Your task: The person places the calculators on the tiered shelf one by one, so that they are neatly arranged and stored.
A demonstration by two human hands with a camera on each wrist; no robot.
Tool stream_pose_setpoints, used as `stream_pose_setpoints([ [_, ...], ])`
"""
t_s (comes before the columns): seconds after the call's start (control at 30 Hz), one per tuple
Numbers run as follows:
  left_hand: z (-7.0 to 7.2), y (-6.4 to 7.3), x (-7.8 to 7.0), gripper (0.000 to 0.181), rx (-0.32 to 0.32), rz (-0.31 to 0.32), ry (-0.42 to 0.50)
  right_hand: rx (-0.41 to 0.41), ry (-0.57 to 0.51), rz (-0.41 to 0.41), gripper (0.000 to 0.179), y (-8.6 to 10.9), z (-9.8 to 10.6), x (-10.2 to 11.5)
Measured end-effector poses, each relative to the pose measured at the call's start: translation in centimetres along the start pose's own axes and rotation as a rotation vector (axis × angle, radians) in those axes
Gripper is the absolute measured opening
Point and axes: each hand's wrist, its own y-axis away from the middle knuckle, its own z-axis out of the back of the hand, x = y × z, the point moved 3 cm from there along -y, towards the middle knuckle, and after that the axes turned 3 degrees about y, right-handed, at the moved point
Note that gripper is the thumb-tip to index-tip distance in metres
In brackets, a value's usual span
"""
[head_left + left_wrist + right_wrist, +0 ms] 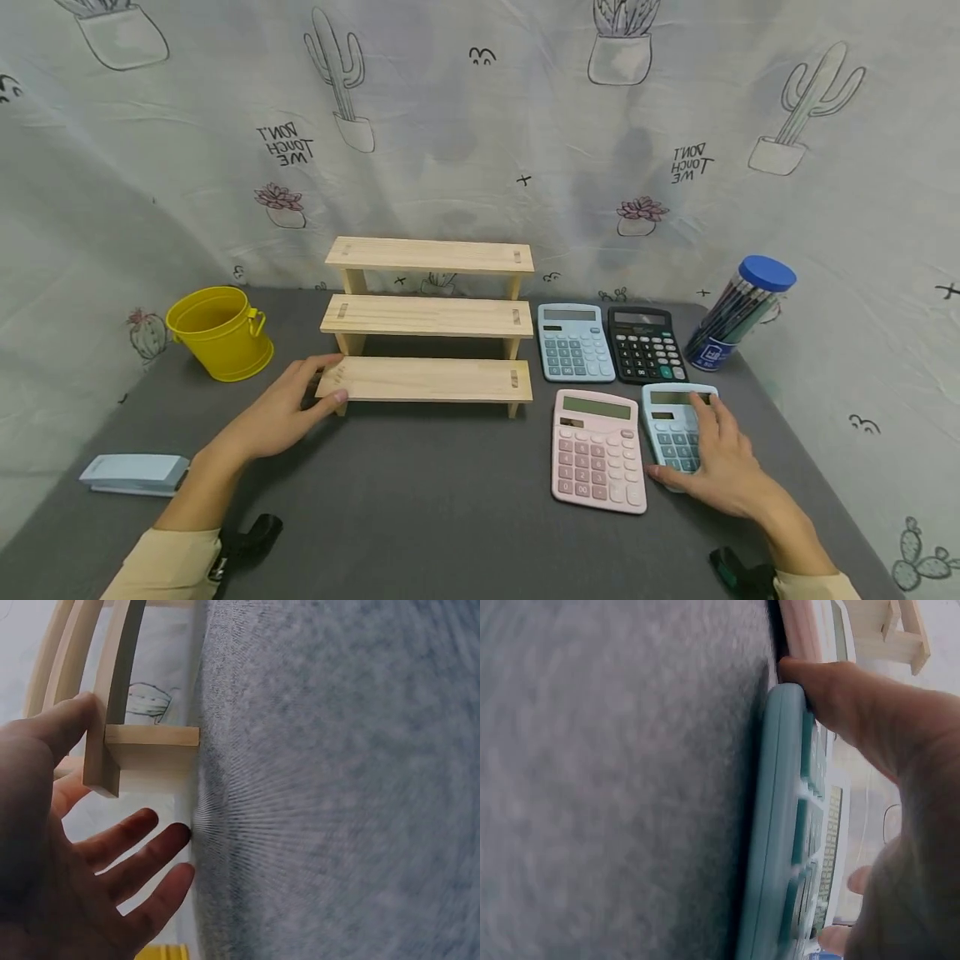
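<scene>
A three-tier wooden shelf [427, 380] stands at the middle back. My left hand [281, 408] pinches the left end of its lowest board between thumb and index finger; in the left wrist view the other fingers [142, 866] stretch out, free of the wood. My right hand [723, 467] rests over a light blue calculator [672, 437] lying flat. Its thumb [817, 679] touches the calculator's lower left edge, while fingertips lie near the display. Beside it lies a pink calculator [598, 450]. Behind are another light blue calculator [574, 343] and a black one [647, 346].
A yellow bucket [221, 335] stands left of the shelf. A light blue stapler-like object [135, 474] lies near my left forearm. At the back right, a blue-lidded tub of pencils [738, 317] leans outward in view. A cactus-print cloth [465, 125] hangs behind the grey table [420, 517].
</scene>
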Motion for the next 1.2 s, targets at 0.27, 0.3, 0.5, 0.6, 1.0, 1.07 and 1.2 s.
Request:
stream_pose_setpoints([
  [0.27,-0.5,-0.5,0.8,0.067,0.071,-0.017,0.183,-0.04,-0.065,-0.043,0.135,-0.1,0.9,-1.1],
  [0.3,-0.6,-0.6,0.9,0.068,0.079,-0.012,0.197,-0.046,-0.082,-0.044,0.135,0.0,1.1,-1.2],
  [0.5,-0.9,-0.8,1.4,0.071,0.105,0.017,0.28,-0.103,-0.152,-0.039,0.132,0.2,3.0,-1.4],
  [0.6,-1.0,-0.7,1.7,0.072,0.111,0.042,0.319,-0.159,-0.164,-0.011,0.131,0.2,3.8,-1.0],
  [1.0,-0.6,-0.9,2.1,0.079,0.164,0.134,0.364,-0.31,-0.188,0.116,0.132,-0.2,6.0,1.9],
  [1.07,-0.5,-1.0,2.1,0.08,0.175,0.137,0.364,-0.314,-0.201,0.134,0.132,-0.3,6.3,2.5],
  [1.2,-0.2,-1.0,2.1,0.082,0.17,0.146,0.349,-0.326,-0.204,0.173,0.132,-0.6,7.0,3.6],
])
